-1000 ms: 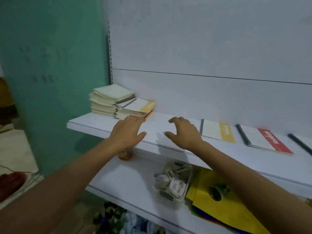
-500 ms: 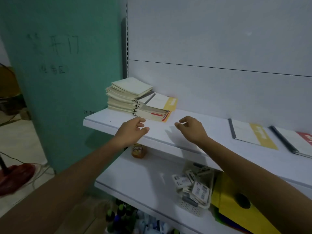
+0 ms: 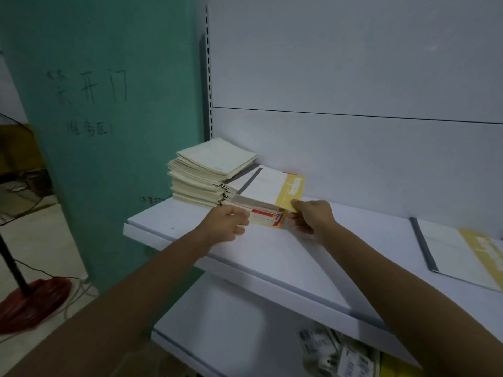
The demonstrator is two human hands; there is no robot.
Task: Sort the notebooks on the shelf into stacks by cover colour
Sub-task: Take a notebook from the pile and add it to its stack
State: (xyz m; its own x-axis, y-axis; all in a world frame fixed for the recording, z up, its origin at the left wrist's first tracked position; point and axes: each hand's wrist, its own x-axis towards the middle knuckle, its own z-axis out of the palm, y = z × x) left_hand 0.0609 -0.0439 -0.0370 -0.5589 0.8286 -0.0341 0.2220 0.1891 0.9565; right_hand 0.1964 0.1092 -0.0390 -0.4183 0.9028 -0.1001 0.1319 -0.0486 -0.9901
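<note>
On shelf (image 3: pixel 272 257), left hand (image 3: pixel 226 223), right hand (image 3: pixel 313 216) gripping near stack (image 3: pixel 269 189) corners

Ahead of the fingers of the left hand (image 3: pixel 224 223) and right hand (image 3: pixel 314 216), the stack of notebooks (image 3: pixel 262 190) blocks the way; a taller cream pile (image 3: pixel 212 165) touches it on the left, and the back panel (image 3: pixel 367 159) closes behind both. We find bare shelf (image 3: pixel 275 251) open right of the right fingers, up to a yellow-edged notebook (image 3: pixel 460 254). Well left of the left fingers stands a green wall (image 3: pixel 114 164).
</note>
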